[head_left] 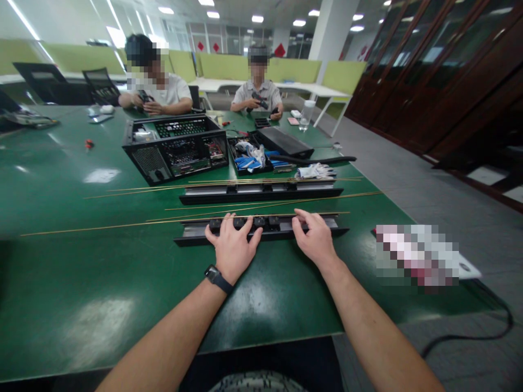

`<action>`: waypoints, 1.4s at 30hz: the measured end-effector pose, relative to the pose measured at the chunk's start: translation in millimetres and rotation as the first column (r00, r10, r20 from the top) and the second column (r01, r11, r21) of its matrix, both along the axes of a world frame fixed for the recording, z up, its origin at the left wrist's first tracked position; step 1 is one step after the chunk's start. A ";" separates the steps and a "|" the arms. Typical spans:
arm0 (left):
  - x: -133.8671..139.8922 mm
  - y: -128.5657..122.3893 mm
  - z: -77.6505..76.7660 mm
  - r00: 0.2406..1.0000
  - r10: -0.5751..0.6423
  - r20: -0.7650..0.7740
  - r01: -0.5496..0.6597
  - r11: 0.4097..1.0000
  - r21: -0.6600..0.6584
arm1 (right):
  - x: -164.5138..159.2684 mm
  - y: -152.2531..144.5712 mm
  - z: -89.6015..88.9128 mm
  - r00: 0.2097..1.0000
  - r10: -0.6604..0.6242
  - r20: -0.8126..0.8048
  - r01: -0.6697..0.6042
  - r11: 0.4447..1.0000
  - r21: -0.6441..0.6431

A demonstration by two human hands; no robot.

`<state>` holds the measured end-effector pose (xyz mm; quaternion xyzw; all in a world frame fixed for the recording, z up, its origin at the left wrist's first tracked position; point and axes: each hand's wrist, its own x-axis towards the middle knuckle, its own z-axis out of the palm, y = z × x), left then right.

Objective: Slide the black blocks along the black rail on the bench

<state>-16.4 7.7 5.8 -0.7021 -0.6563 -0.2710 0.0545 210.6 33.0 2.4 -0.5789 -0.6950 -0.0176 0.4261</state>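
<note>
A long black rail (281, 234) with a silvery inner channel lies across the green table in front of me. Several small black blocks (259, 221) sit in its channel. My left hand (233, 239), with a dark watch at the wrist, lies over the blocks with its fingers spread, touching them. At the rail's right part, my right hand (314, 234) has its index finger and thumb curled together at a thin brass rod (341, 213) along the far edge. The exact contact under those fingertips is partly hidden. Beyond it lies a second similar rail (261, 194).
More thin brass rods (90, 228) stretch left across the table. An opened computer case (175, 149), a tray of gloves (250, 158) and a flat black box (281, 142) stand farther back. A pixelated flat item (417, 256) lies right. Two people sit opposite, holding dark objects.
</note>
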 end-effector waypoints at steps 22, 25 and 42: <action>-0.1 -0.3 0.8 1.000 0.001 -0.003 -0.001 1.000 -0.012 | 5.6 1.7 0.7 0.998 -0.063 -0.021 0.063 0.998 0.020; -0.3 -0.5 0.7 1.000 -0.002 -0.004 0.002 1.000 -0.010 | 12.4 3.6 0.7 0.990 -0.136 -0.036 0.136 0.991 0.017; -0.6 -0.1 0.3 1.000 -0.004 -0.002 0.004 1.000 -0.016 | 9.0 2.7 -0.3 0.994 -0.106 -0.038 0.107 0.994 0.014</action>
